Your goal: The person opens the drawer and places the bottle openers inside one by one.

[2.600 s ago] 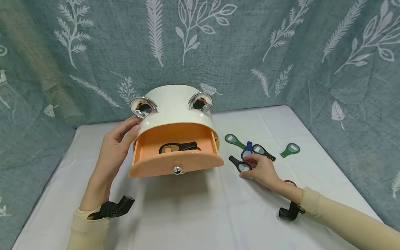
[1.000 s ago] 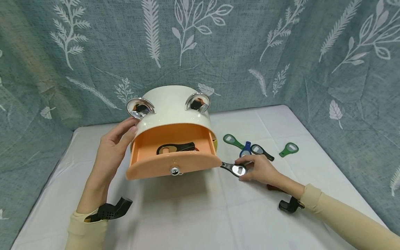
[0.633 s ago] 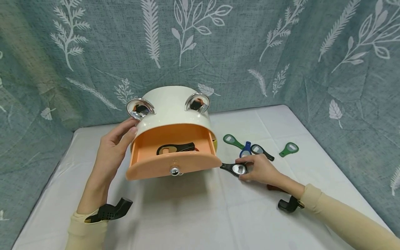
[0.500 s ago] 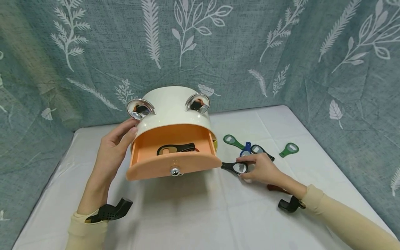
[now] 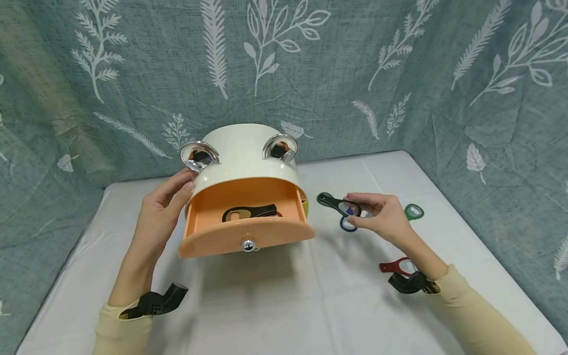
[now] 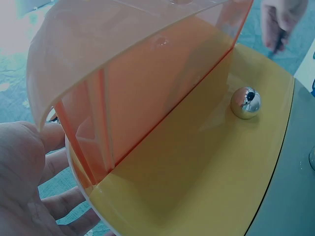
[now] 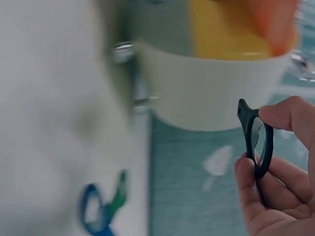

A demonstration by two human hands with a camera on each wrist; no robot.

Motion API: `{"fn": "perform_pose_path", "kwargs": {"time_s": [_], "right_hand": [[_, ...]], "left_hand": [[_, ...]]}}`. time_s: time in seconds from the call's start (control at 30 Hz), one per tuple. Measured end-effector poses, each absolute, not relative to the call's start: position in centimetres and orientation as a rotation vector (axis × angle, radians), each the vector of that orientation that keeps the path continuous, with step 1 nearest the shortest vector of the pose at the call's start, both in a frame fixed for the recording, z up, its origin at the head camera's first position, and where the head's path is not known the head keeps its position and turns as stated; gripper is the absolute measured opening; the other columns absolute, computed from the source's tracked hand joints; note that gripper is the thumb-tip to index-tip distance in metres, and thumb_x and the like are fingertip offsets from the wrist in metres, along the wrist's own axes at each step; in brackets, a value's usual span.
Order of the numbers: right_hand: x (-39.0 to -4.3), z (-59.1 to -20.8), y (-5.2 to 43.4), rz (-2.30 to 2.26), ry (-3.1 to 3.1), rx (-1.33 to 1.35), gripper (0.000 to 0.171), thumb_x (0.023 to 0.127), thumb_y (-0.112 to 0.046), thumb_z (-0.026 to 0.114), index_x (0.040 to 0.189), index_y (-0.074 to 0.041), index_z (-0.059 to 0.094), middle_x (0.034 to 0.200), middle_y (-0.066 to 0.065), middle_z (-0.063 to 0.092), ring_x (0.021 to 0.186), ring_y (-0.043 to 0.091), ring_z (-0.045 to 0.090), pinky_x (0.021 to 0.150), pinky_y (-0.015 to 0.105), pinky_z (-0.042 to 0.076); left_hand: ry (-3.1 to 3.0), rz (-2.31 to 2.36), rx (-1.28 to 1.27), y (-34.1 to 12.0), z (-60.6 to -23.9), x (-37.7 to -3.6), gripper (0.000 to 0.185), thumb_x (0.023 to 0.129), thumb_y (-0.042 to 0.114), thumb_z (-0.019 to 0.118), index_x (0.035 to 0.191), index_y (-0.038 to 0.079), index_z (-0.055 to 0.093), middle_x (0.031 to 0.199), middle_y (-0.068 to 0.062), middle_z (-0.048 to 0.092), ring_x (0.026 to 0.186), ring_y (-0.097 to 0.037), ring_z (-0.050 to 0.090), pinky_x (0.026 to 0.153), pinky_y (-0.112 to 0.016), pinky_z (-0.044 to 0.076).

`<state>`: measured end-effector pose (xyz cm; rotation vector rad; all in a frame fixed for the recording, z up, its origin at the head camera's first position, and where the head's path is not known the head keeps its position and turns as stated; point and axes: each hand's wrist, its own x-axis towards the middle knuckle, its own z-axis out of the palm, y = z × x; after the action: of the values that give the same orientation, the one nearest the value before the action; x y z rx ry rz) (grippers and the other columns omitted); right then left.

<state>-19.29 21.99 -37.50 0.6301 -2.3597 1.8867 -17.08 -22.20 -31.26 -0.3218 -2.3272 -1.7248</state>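
Observation:
My left hand [image 5: 159, 209] rests on the left side of a white, frog-like box [image 5: 250, 160] with shiny round eyes. In the left wrist view its fingers [image 6: 61, 204] lie loosely along the box's side. The peach drawer [image 5: 222, 239] is pulled out; a black bottle opener [image 5: 257, 211] lies in it, with a bit of red beside it. My right hand [image 5: 383, 217] pinches another black bottle opener [image 7: 248, 135] by its round head, raised above the table right of the box. Beneath it are a blue opener [image 5: 348, 226] and a green opener [image 5: 325, 196], both partly covered.
A second green opener [image 5: 414, 212] lies right of my right hand, and a red opener [image 5: 392, 266] lies by the right wrist. White cloth [image 5: 275, 310] covers the table. Patterned grey-green curtains [image 5: 337, 93] stand behind and at the sides.
My right hand has lifted the black bottle opener off the table and carried it up, away from me. The red opener shows more now. My left hand stays on the box.

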Motion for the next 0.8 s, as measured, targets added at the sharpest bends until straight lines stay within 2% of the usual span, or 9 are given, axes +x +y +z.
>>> {"fn": "perform_pose_path", "kwargs": {"time_s": [0.4, 0.53, 0.8], "right_hand": [[-17.5, -31.4, 18.9, 1.978, -1.972, 0.826, 0.048, 0.079, 0.012, 0.076, 0.125, 0.011, 0.062, 0.12, 0.021, 0.065, 0.113, 0.027, 0.063, 0.096, 0.035, 0.047], [-17.0, -30.2, 17.3, 2.011, -1.9, 0.923, 0.048, 0.078, 0.014, 0.075, 0.124, 0.014, 0.061, 0.119, 0.024, 0.064, 0.11, 0.031, 0.064, 0.096, 0.038, 0.048], [-17.0, -29.1, 14.3, 2.001, -1.873, 1.072, 0.047, 0.078, 0.016, 0.074, 0.123, 0.011, 0.063, 0.119, 0.024, 0.064, 0.106, 0.038, 0.064, 0.092, 0.04, 0.05]], "left_hand": [[-2.322, -1.728, -0.315, -22.2, -31.4, -17.1, 0.045, 0.102, 0.028, 0.057, 0.142, 0.007, 0.054, 0.151, -0.004, 0.041, 0.141, -0.018, 0.03, 0.111, -0.041, 0.031], [-2.321, -1.736, -0.317, -22.2, -31.4, -17.2, 0.045, 0.102, 0.028, 0.057, 0.141, 0.007, 0.054, 0.151, -0.004, 0.041, 0.141, -0.018, 0.03, 0.111, -0.042, 0.031], [-2.324, -1.726, -0.318, -22.2, -31.4, -17.1, 0.045, 0.102, 0.029, 0.056, 0.142, 0.007, 0.054, 0.151, -0.004, 0.041, 0.141, -0.018, 0.03, 0.112, -0.045, 0.03]]}}
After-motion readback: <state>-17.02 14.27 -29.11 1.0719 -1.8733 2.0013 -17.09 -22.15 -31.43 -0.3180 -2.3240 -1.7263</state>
